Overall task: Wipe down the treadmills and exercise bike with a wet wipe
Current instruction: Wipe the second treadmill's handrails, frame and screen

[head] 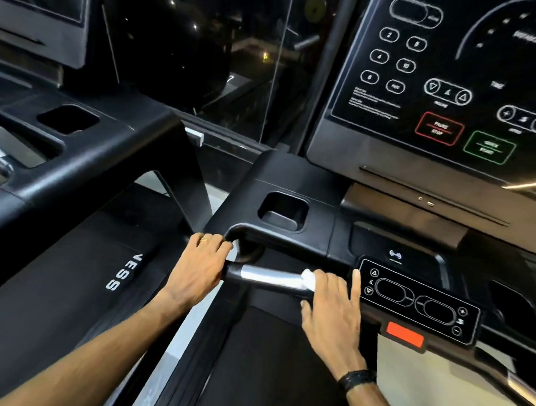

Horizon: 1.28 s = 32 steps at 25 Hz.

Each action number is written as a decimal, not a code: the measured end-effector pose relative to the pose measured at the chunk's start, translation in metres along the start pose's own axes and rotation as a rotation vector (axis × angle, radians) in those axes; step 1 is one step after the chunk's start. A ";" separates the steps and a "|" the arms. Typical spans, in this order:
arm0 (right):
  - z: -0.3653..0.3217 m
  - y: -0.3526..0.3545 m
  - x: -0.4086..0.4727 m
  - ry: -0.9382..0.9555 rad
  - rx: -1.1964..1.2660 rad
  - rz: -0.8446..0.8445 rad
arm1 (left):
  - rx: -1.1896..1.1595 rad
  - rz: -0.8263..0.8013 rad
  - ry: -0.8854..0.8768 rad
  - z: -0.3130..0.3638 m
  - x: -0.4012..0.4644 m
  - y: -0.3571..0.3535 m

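Observation:
A black treadmill fills the right half, with its console screen (446, 85) above and a handlebar with a silver sensor section (269, 276) low in the middle. My right hand (332, 311) holds a white wet wipe (310, 280) wrapped over the right end of that silver bar, index finger pointing up beside the small control panel (417, 299). My left hand (199, 269) grips the left end of the same bar where it bends into the frame. A second treadmill (76, 161) stands to the left, its belt cover marked VESS.
A square cup pocket (283, 211) sits in the console tray above the bar. A red safety key tab (404, 334) lies under the control panel. A dark glass window with reflections is behind both machines. A pale floor strip runs between the treadmills.

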State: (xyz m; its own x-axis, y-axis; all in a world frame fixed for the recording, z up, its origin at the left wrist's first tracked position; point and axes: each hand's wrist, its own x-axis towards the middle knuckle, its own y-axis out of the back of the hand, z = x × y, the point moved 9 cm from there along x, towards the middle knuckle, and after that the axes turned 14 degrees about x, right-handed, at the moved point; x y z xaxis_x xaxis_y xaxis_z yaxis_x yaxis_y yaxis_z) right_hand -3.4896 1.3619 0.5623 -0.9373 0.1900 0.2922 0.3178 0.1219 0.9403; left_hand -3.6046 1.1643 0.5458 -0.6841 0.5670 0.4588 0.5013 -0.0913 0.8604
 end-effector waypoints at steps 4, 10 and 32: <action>0.003 0.003 -0.009 -0.024 0.005 0.032 | -0.068 0.102 -0.106 0.013 -0.002 0.008; 0.013 -0.027 -0.052 -0.065 -0.027 -0.039 | -0.283 0.232 -0.117 0.046 0.006 0.029; 0.098 0.033 0.008 -0.226 -0.113 0.045 | -0.577 -0.051 0.061 0.181 0.123 0.020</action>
State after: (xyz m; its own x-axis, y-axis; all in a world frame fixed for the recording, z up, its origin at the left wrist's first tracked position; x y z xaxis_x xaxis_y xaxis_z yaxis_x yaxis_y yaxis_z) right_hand -3.4729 1.4630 0.5783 -0.8627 0.4077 0.2993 0.3282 0.0010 0.9446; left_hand -3.5832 1.3804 0.5789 -0.7375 0.5363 0.4104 0.1085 -0.5057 0.8558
